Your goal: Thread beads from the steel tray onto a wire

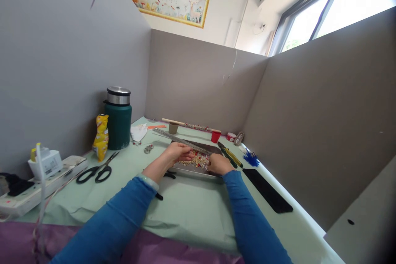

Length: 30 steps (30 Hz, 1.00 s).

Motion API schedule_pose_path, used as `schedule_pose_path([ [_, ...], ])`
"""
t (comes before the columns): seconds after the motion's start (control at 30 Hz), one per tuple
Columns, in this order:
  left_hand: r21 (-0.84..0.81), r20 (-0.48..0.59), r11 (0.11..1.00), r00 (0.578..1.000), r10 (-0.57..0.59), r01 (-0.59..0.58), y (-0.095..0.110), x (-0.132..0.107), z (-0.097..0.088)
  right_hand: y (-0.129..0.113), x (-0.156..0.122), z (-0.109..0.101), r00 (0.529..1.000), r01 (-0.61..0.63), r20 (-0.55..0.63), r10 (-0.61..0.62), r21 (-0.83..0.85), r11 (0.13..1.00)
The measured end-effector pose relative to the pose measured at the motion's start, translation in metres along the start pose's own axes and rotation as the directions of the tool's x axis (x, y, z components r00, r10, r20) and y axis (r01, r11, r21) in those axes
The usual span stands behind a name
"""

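A shallow metal tray (213, 149) lies on the green table cover and holds a heap of small gold and red beads (198, 160). My left hand (179, 152) rests at the tray's left side with its fingers curled over the beads. My right hand (218, 163) sits at the tray's near right edge, fingers pinched together; what they hold is too small to make out. A bundle of thin metal wires (177, 139) runs diagonally from behind my left hand across the tray. Both arms wear blue sleeves.
Black scissors (97, 171) lie at the left, near a power strip (34, 185). A green flask (118, 118) and yellow packet (101, 137) stand by the left wall. Pliers (230, 155), a blue tassel (251, 158), a black phone (267, 190), small red cups (215, 136) lie to the right.
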State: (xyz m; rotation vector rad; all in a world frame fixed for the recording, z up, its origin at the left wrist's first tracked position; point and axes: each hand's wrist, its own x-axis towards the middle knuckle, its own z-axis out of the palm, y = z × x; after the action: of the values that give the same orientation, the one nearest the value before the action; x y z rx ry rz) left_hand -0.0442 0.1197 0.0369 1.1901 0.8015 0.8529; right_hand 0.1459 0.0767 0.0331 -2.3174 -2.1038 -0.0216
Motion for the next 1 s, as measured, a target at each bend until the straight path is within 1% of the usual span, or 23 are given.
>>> schedule_pose_path([
  [0.13,-0.002,0.019,1.000,1.000,0.002,-0.002,-0.002,0.004,-0.002,-0.002,0.007,0.009,1.000,0.027,0.000,-0.027,-0.003,1.000],
  [0.23,0.002,0.023,1.000,1.000,0.011,-0.012,-0.005,0.007,-0.004,0.000,0.009,0.011,0.999,0.041,0.005,-0.041,0.017,0.999],
  [0.43,0.012,0.047,0.999,0.998,0.030,-0.030,-0.009,0.011,-0.007,0.011,0.005,0.001,0.998,0.068,-0.005,-0.068,0.114,0.991],
  [0.57,0.020,0.058,0.999,0.997,0.043,-0.045,-0.013,0.015,-0.010,0.014,0.004,-0.002,0.998,0.063,-0.005,-0.063,0.133,0.989],
  [0.7,0.026,0.071,0.999,0.997,0.042,-0.044,-0.014,0.016,-0.011,0.008,0.004,0.003,0.998,0.063,0.023,-0.065,0.106,0.992],
  [0.87,0.024,0.055,0.999,0.998,0.031,-0.032,-0.012,0.014,-0.008,-0.001,0.008,0.010,0.999,0.033,-0.028,-0.032,0.042,0.999],
  [1.0,0.022,0.046,0.999,0.999,0.027,-0.028,-0.012,0.014,-0.008,-0.003,0.010,0.014,0.999,0.035,-0.026,-0.034,0.050,0.998],
])
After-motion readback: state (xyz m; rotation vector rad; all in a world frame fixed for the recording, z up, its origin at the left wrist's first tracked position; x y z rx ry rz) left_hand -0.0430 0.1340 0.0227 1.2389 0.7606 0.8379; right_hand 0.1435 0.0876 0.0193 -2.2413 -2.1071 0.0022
